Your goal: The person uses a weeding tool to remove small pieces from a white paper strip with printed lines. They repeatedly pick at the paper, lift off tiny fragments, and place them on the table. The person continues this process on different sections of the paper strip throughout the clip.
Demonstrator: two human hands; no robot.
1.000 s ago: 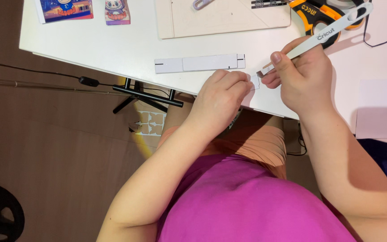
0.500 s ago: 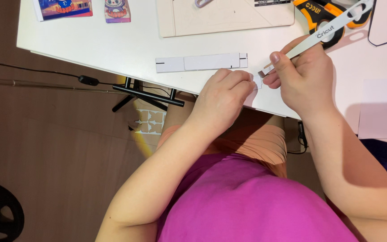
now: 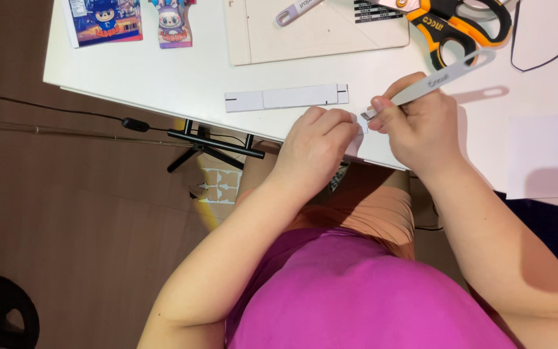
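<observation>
Little has changed over the last second. Both hands remain at the near edge of the white counter (image 3: 163,71), in the same pairing as before; the apparent shift of the counter's contents comes from the head camera, not from the work.

Left hand (image 3: 314,145): fingers curled, grip closed on a small white paper piece (image 3: 355,137) that shows only as a sliver between the two hands. Its shape cannot be made out.

Right hand (image 3: 418,126): grip clenched around a slim grey hand tool (image 3: 444,74), held like a pen. The tool's tip still meets the paper piece just off the left fingertips; its looped end points toward the far right corner.

The steady pose suggests fine, slow work on the paper piece is in progress, with no stage completed in this interval.

Surroundings, unmoved:
- White paper strip (image 3: 285,97), flat, just beyond the left hand.
- Orange-handled scissors (image 3: 456,22) at the far edge, beyond the right hand.
- Cream board (image 3: 318,32) at the far edge.
- Two picture cards (image 3: 104,19) toward the far left corner.
</observation>
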